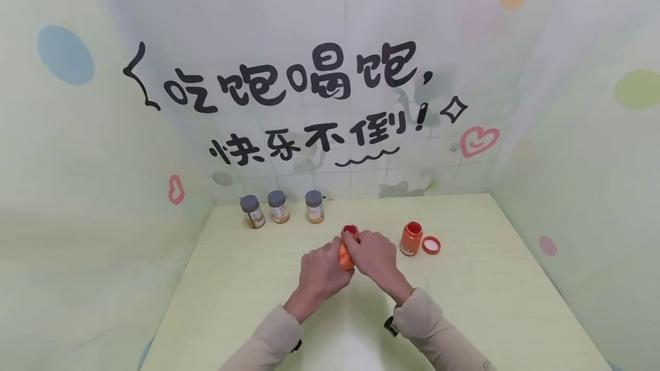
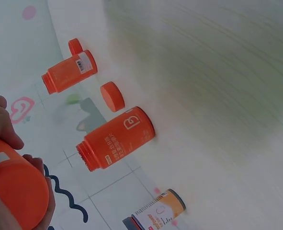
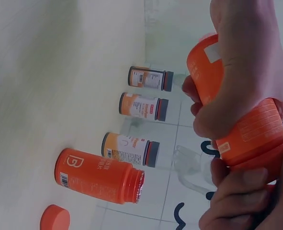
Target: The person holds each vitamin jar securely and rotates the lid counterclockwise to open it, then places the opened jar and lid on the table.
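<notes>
My left hand (image 1: 322, 271) grips an orange bottle (image 1: 346, 259), its base turned toward the left wrist camera. My right hand (image 1: 376, 259) curls its fingers round the cap (image 3: 268, 163) end of that same bottle, partly hiding it. Just beyond the hands stands a second orange bottle (image 2: 117, 139) with its mouth uncovered; its orange cap (image 2: 112, 96) lies beside it on the table. Farther right is a third uncapped orange bottle (image 1: 411, 239). Next to it rests its cap (image 1: 431, 245), white inside facing up.
Along the back of the table (image 1: 247, 291) are three small grey-lidded bottles: a left one (image 1: 252, 212), a middle one (image 1: 278, 206) and a right one (image 1: 314, 206). Behind them rises a printed wall (image 1: 289, 16), with side walls at left and right.
</notes>
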`<state>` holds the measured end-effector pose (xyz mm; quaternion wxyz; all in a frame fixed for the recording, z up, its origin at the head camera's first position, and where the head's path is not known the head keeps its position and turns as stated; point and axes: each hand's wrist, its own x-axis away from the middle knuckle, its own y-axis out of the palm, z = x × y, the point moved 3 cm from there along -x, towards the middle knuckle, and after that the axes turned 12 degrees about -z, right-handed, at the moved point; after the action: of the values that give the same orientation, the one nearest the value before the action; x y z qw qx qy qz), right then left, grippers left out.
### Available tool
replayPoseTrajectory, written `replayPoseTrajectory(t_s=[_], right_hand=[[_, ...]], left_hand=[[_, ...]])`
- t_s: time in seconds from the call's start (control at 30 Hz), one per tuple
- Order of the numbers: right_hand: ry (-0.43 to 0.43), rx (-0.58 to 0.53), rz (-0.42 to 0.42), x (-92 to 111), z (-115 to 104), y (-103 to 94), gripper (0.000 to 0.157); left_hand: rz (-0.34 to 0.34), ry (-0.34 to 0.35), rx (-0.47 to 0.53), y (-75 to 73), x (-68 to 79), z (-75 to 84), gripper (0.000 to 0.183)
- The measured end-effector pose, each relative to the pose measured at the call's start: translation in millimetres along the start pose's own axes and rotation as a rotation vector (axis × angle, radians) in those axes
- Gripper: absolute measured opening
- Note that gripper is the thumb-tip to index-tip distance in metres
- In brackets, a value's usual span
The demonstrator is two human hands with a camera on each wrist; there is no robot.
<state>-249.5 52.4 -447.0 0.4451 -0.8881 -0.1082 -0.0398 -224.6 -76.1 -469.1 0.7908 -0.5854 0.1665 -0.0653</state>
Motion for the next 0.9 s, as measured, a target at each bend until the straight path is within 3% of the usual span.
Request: replayPoseTrajectory(t_s=[0.17,0.4,0.67,0.9], right_hand=[[-0.023,-0.030,0.074,-4,1,-6.6,0.053],[-0.042,-0.101,0.077,-3,6,-5.9,0.051],[-0.262,-0.043,0.165,2,3,-5.6,0.046],[-0.422,0.034,0.167,6,1,-0.6,0.040]], left_hand=[[0.024,-0.007,0.057,-4.5,-7.0,4.2,0.038],[-0.059,-0.019,0.100,-5.0,-9.4,7.2,0.039],[-0.149,0.011,0.224,-6.2,-5.9,1.8,0.041],[-0.230,0.035,0.345,-5.1,0.6,-6.6,0.044]])
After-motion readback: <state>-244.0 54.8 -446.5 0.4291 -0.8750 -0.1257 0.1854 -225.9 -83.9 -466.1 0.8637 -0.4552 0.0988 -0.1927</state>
